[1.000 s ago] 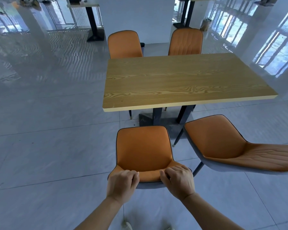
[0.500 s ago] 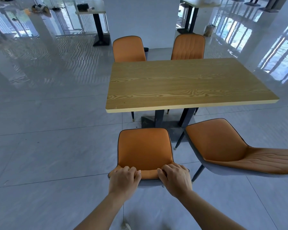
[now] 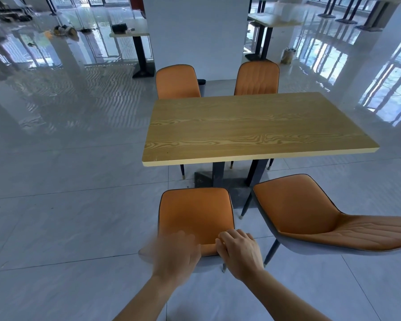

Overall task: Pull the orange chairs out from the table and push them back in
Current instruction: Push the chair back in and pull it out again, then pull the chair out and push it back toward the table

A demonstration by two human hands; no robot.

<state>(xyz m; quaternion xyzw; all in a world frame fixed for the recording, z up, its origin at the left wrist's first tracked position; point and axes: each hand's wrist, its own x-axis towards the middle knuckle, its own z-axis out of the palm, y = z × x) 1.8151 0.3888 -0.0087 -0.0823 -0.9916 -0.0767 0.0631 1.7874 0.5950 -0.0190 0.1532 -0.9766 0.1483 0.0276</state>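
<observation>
While the left hand (image 3: 176, 253) is smeared by motion blur at the top edge of the backrest (so I cannot tell whether its fingers grip or lie loose), the near-left orange chair (image 3: 196, 216) under it stands pulled out, its seat front short of the wooden table (image 3: 252, 126), with floor tile showing between them. Just to the right, the right hand (image 3: 239, 253) holds that same backrest, its fingers curled over the top rim. On the table's far side, the far-left orange chair (image 3: 177, 82) and the far-right orange chair (image 3: 256, 78) sit tucked in close, backrests rising above the tabletop's far edge. Furthest right, the near-right orange chair (image 3: 310, 218) is well out from the table and turned askew, its ribbed backrest running off the right of the view. I judge this to be the push-back step for the near-left chair, or the very end of its pull — one frame does not settle which. The next move calls for both hands firm on the backrest and a straight, level shove — the seat has to slide under the tabletop clear of the dark pedestal base (image 3: 204, 180) and the neighbouring chair's leg
</observation>
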